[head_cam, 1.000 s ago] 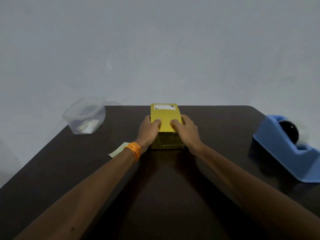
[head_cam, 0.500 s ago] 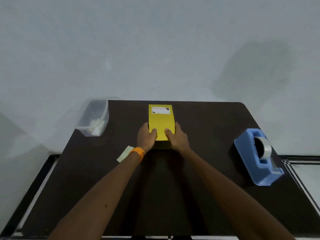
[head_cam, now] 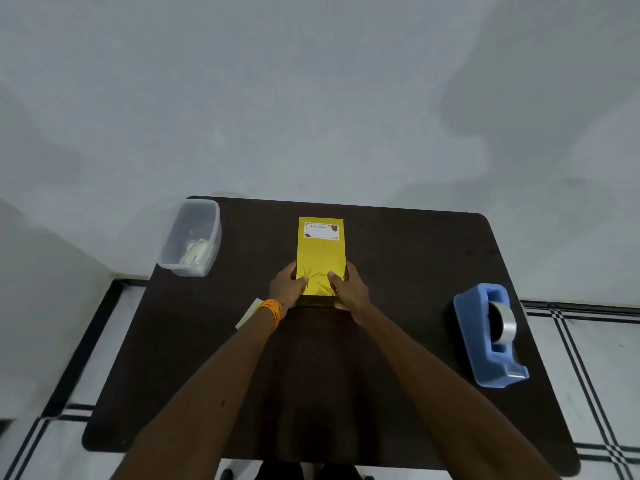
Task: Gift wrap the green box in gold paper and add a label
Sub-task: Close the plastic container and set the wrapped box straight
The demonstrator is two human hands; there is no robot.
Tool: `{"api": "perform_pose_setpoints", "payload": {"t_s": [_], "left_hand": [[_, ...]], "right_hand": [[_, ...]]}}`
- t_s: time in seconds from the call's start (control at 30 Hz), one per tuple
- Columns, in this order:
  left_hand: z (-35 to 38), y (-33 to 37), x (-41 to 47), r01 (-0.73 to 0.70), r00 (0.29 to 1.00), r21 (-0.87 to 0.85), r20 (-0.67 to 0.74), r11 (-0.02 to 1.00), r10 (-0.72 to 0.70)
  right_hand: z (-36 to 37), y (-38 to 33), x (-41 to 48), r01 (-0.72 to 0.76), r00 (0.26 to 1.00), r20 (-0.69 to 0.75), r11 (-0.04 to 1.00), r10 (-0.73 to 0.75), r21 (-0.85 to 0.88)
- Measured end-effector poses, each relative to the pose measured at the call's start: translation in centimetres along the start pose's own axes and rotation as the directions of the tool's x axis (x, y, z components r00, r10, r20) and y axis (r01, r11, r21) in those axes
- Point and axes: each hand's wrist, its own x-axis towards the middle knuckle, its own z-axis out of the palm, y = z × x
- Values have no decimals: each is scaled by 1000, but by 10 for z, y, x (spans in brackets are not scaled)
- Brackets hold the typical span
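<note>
Gold-wrapped rectangular box (head_cam: pixel 321 258) lies flat on the dark brown bench (head_cam: pixel 398 341), roughly centre, long axis running near to far. White rectangular label (head_cam: pixel 321 231) sits on the top face at the far end; its print is too small to read. The gold paper is smooth at the far end and crinkled at the near end.

Both hands are clamped on the box's near end. Left hand (head_cam: pixel 285 287) has the near-left corner, right hand (head_cam: pixel 349 289) the near-right corner. Each thumb lies over the top face pointing inward. The thumbs are close but not touching, with a strip of gold showing between them. The other fingers go down the left and right sides, fingertips hidden. The near end face reads dark, in shadow between the wrists. The far part of the box, label included, is clear of the hands.

Orange thread wristband (head_cam: pixel 272 310) on the left wrist. Pale green paper slip (head_cam: pixel 247 317) lies on the bench just left of that wrist, partly covered by the forearm.

Clear plastic tub (head_cam: pixel 194 233) sits at the far-left corner with pale paper pieces inside. Blue plastic tape dispenser (head_cam: pixel 485 337) holding a clear tape roll (head_cam: pixel 504 325) sits at the right edge. Both are well apart from the box.
</note>
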Motion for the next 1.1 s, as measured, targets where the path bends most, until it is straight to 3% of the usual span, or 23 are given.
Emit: {"api": "perform_pose_setpoints", "payload": {"t_s": [0.2, 1.1], "left_hand": [[0, 2, 21, 1, 1000, -7, -1, 1000, -1], [-12, 25, 65, -95, 992, -44, 75, 994, 98]], "right_hand": [[-2, -10, 21, -19, 999, 35, 1000, 19, -1], [1, -37, 51, -18, 998, -61, 999, 16, -32]]}}
